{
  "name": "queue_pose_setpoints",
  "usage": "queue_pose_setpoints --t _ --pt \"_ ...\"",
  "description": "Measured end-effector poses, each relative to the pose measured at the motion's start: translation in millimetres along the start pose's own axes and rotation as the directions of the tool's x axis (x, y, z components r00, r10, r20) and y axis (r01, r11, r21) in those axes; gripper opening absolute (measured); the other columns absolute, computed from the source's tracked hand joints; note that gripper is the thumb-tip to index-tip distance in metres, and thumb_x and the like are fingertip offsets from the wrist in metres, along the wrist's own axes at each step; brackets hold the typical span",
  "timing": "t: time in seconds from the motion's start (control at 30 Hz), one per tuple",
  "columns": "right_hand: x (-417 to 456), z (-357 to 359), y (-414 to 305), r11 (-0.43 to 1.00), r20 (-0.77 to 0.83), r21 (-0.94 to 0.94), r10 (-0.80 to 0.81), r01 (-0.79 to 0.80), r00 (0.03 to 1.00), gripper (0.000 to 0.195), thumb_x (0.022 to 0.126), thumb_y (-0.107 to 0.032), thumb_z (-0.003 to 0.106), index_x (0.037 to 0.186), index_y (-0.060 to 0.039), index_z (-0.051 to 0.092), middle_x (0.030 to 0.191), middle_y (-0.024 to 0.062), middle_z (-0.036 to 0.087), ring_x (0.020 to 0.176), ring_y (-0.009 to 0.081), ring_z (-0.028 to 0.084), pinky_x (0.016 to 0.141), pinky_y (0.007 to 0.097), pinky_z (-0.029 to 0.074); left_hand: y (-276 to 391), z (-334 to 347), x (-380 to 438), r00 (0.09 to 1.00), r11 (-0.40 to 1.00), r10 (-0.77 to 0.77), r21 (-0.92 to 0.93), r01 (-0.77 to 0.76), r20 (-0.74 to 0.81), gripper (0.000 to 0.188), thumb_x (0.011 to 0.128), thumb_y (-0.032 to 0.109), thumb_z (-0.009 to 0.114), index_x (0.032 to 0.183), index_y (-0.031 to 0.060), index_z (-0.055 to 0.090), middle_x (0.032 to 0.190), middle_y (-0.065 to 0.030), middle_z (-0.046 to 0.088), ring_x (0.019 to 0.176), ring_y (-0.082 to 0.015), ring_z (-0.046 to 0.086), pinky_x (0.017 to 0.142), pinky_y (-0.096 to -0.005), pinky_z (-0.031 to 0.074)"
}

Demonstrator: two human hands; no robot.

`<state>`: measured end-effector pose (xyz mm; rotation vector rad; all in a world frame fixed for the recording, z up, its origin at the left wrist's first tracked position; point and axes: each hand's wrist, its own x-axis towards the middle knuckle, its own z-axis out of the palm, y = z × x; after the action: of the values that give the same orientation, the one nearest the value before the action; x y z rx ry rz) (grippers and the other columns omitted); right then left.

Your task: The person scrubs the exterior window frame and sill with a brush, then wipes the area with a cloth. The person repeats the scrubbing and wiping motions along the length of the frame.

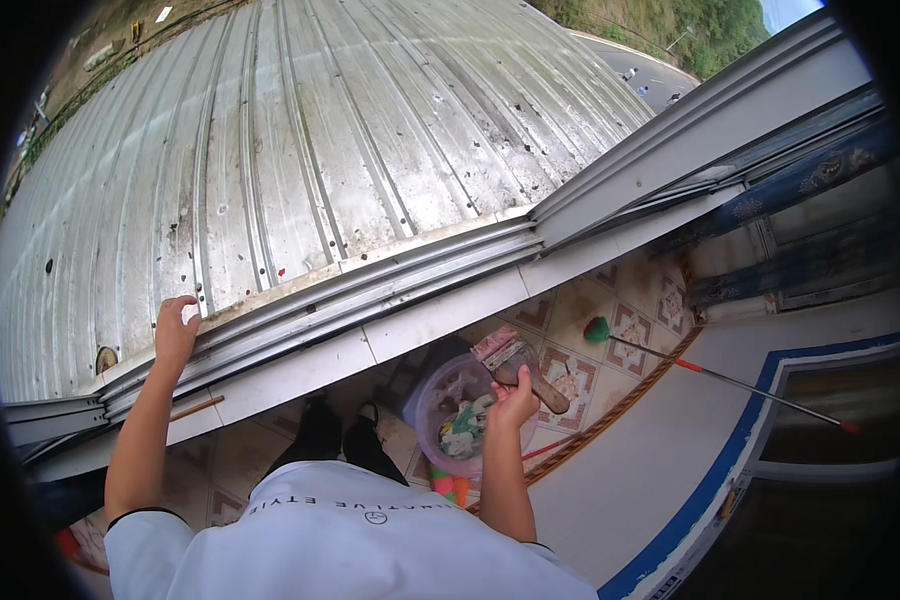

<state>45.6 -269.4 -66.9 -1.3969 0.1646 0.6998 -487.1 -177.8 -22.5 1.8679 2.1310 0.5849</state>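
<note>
My right hand (pixel 514 401) grips the wooden handle of a wide flat brush (pixel 511 361), its pale bristles stained pink and pointing up and left. Below this hand stands a lilac plastic basin (pixel 429 433) with crumpled cloths (pixel 465 431) in it, green, white and grey. My left hand (pixel 174 330) is at the outer edge of the window sill, beside the corrugated metal roof (pixel 330 135). A gap shows between its thumb and forefinger, and I see nothing held there. Between me and the roof run the metal window tracks (pixel 420 274), dirty in places.
A white tiled ledge (pixel 450 319) borders the tracks, with a thin brown stick (pixel 197 409) on it. A grey window frame (pixel 690 127) rises at right. A long-handled green brush (pixel 596 330) leans across the tiled floor. Blue patterned curtains (pixel 802 176) hang further right.
</note>
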Motion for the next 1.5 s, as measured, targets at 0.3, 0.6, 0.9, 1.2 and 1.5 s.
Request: queue_pose_setpoints --t 0.3,0.6,0.9,1.2,1.5 --pt "5.6 174.7 -102.9 0.764 0.341 -0.196 -0.534 0.615 0.773 0.037 0.079 -0.007 0.058 0.114 0.0038 0.051 0.102 0.0145 0.058 0.088 0.0210 0.059 0.076 0.0310 0.050 -36.6 -7.2 -8.3 0.997 0.997 0.074 0.026 -0.073 -0.027 0.012 0.086 0.013 0.056 0.088 0.0014 0.059 0.089 -0.0160 0.055 0.084 -0.0338 0.053 0.075 -0.0404 0.043" --pt "33.7 219.3 -83.6 0.122 0.381 -0.672 -0.789 0.730 0.483 0.043 0.071 -0.012 0.056 0.108 0.0092 0.051 0.102 0.0268 0.056 0.091 0.0427 0.056 0.082 0.0459 0.044 -24.2 -14.3 -8.8 0.999 0.999 0.038 0.026 -0.038 -0.003 0.013 0.080 0.013 0.057 0.089 0.0042 0.058 0.092 -0.0139 0.055 0.089 -0.0326 0.051 0.081 -0.0416 0.040" --pt "21.2 237.5 -113.1 0.416 0.524 -0.679 -0.303 0.605 0.796 0.032 0.078 -0.013 0.061 0.104 0.0008 0.049 0.090 0.0134 0.058 0.049 0.0212 0.059 0.038 0.0330 0.049 -34.0 -7.1 -10.8 0.998 0.996 0.060 0.061 -0.059 -0.019 0.008 0.079 0.009 0.056 0.085 0.0041 0.057 0.085 -0.0134 0.054 0.084 -0.0311 0.052 0.074 -0.0410 0.042" --pt "80.2 223.3 -103.7 -0.077 0.627 -0.615 -0.652 0.785 0.426 0.021 0.076 -0.010 0.062 0.085 0.0059 0.053 0.074 0.0159 0.062 0.046 0.0232 0.060 0.039 0.0356 0.051 -26.9 -11.6 -7.0 0.997 0.996 0.076 0.044 -0.075 -0.013 0.006 0.077 0.005 0.054 0.082 0.0014 0.055 0.083 -0.0135 0.054 0.083 -0.0311 0.051 0.074 -0.0404 0.043" --pt "47.8 230.5 -127.0 0.352 0.491 -0.635 -0.504 0.688 0.711 0.027 0.075 -0.013 0.059 0.087 0.0117 0.055 0.075 0.0229 0.062 0.041 0.0262 0.059 0.038 0.0330 0.052 -31.1 -7.9 -9.5 0.996 0.996 0.079 0.041 -0.077 -0.043 0.004 0.076 0.003 0.054 0.080 0.0013 0.054 0.081 -0.0137 0.052 0.082 -0.0313 0.051 0.073 -0.0405 0.043"
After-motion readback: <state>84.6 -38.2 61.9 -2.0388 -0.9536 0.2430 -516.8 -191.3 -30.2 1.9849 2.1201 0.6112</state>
